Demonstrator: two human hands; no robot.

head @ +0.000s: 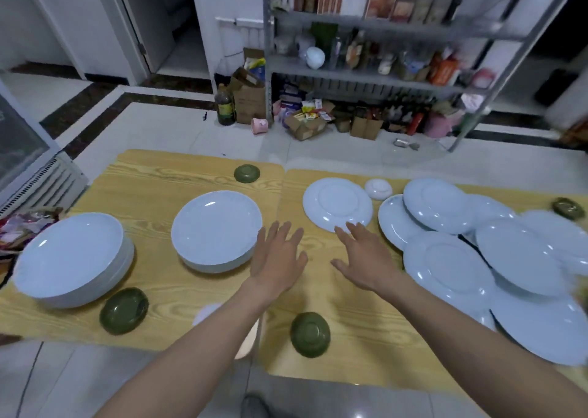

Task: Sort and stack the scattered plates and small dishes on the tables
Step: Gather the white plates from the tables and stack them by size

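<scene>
**Both hands open over the table seam, plates on either side**

Two tables with yellow wood-grain tops stand edge to edge: the left table (pixel 159 175) and the right table (pixel 350 306).

At the left edge of the frame sits a tall stack of glossy white round plates (pixel 70 255), face up. Just below it, lower left, lies a small dark green dish (pixel 124 311), round and shiny. Left of centre is a shorter stack of white plates (pixel 216 230), and above it, near the far table edge, a second green dish (pixel 247 173).

The left hand (pixel 278 258) is spread flat, fingers apart, just beside the shorter stack, holding nothing. Below centre a third green dish (pixel 310 335) lies upside down, foot ring showing.

The right hand (pixel 366 258) is also open, fingers straight. Its fingertips reach the near rim of an upturned white plate (pixel 337 204); actual contact cannot be told. A small white dish (pixel 378 189) sits just beyond that plate. On the right, a loose pile of overlapping white plates (pixel 445 271) lies bottom up, with another green dish (pixel 568 208) at the far right edge.
</scene>
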